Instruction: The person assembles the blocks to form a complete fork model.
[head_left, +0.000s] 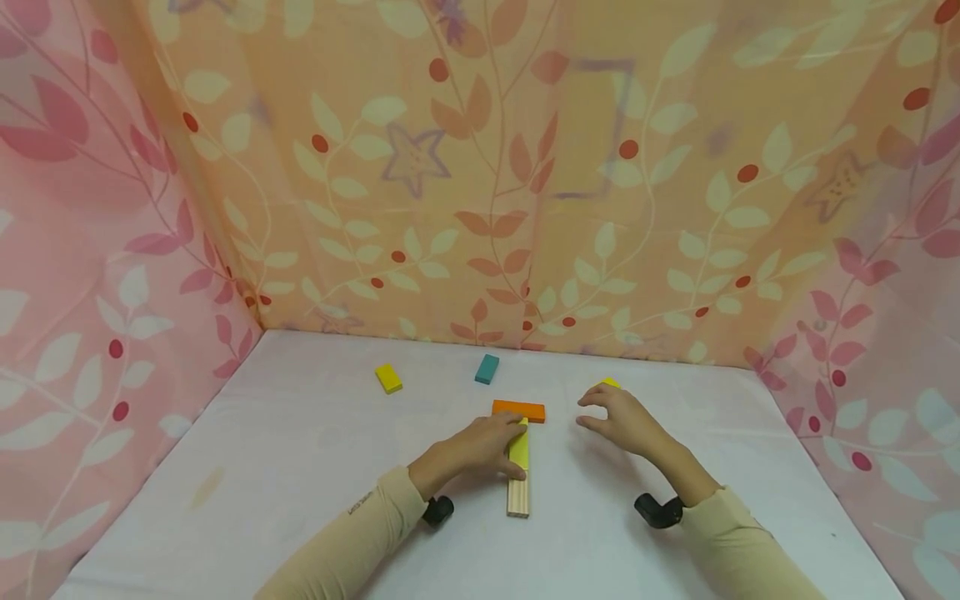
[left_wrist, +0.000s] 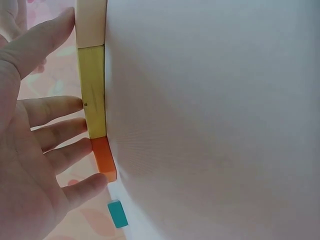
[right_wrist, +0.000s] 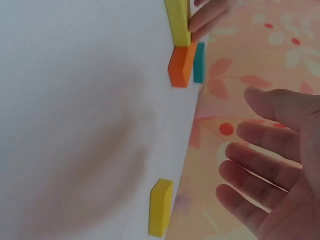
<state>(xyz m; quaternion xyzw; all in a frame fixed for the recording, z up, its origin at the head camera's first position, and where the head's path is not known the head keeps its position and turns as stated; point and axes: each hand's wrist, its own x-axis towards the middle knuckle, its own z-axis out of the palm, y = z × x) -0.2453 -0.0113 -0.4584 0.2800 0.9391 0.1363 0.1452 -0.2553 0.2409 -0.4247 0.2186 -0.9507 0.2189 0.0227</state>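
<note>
An orange block (head_left: 529,412) lies crosswise on the white table. A light yellow block (left_wrist: 93,90) reaches from it toward the person, and a plain wooden block (head_left: 517,500) continues that line, end to end. My left hand (head_left: 480,446) rests over this row. Its extended fingertips are at the yellow and orange blocks, with the thumb at the wooden one. My right hand (head_left: 630,423) hovers to the right, holding nothing, its fingers spread and slightly bent. A bright yellow block (right_wrist: 160,207) lies beyond it, mostly hidden behind the hand in the head view.
Toward the back of the table (head_left: 285,433) lie a teal block (head_left: 487,369) and another yellow block (head_left: 388,378). Patterned cloth (head_left: 480,183) hangs behind the table and along both sides. A black wrist device (head_left: 660,510) sits under each forearm.
</note>
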